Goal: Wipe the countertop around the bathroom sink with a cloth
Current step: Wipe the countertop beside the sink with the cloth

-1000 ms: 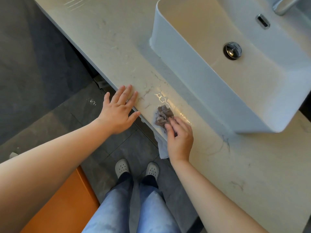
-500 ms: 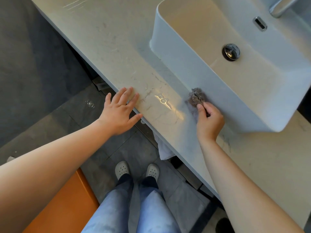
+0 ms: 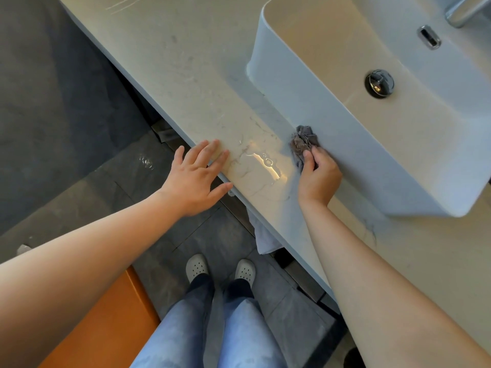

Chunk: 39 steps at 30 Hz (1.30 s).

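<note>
The right hand (image 3: 317, 176) grips a crumpled grey cloth (image 3: 303, 142), fingers curled round it, and holds it on the countertop (image 3: 186, 62) right against the front wall of the white sink (image 3: 345, 144), near the basin's left corner. The left hand (image 3: 198, 176) lies flat with its fingers straight and spread, holding nothing, its fingertips resting on the countertop's front edge, apart from the cloth. Between the 2 hands a bright wet glare (image 3: 265, 162) shines on the marbled stone. Inside the basin sit a chrome drain (image 3: 379, 83) and an overflow slot (image 3: 429, 37). Below, 2 light perforated shoes (image 3: 220, 268) stand on dark floor tiles (image 3: 66, 128).
</note>
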Tool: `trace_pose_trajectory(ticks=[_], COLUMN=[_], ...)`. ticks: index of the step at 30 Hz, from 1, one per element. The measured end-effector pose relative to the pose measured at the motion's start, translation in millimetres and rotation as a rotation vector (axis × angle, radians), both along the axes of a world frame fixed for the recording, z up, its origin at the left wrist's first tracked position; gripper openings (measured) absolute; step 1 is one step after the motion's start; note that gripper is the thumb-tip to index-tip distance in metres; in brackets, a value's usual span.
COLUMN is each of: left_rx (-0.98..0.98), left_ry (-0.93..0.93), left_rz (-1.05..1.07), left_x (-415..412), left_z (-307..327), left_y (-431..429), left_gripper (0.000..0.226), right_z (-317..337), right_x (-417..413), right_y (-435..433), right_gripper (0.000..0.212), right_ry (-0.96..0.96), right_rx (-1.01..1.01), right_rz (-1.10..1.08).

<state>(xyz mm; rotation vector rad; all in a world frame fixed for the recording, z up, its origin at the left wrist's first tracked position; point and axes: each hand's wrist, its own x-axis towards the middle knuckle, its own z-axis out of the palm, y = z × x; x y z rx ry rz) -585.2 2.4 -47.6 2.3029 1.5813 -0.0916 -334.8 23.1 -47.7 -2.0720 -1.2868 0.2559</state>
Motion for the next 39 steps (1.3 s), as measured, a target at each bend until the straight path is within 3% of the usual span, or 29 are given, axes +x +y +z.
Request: trace_pose_trajectory(ticks=[10, 19, 25, 31, 39], left_rx=[-0.003, -0.008, -0.040, -0.047, -0.053], left_ry=[-0.121, -0.195, -0.117, -0.057, -0.074], left_rz=[0.048, 0.174, 0.141, 0.133, 0.176], left_x=[-13, -26, -26, -27, -22], left_z=[7, 12, 9, 8, 9], left_y=[4, 14, 17, 19, 15], left_gripper=[0.072, 0.064, 0.069, 0.071, 0.071], right_z=[-2, 12, 45, 19, -5], right_x=[-41, -69, -47, -1, -3], right_y=[-59, -112, -82, -4, 12], right_gripper=[0.027, 0.021, 0.023, 0.025, 0.026], right_ry=[-0.025, 0.071, 0.193, 0.110, -0.008], right_rx=[-0.052, -0.108, 0.036, 0.005, 0.035], right_rz=[0.223, 0.494, 0.252, 0.111, 0.123])
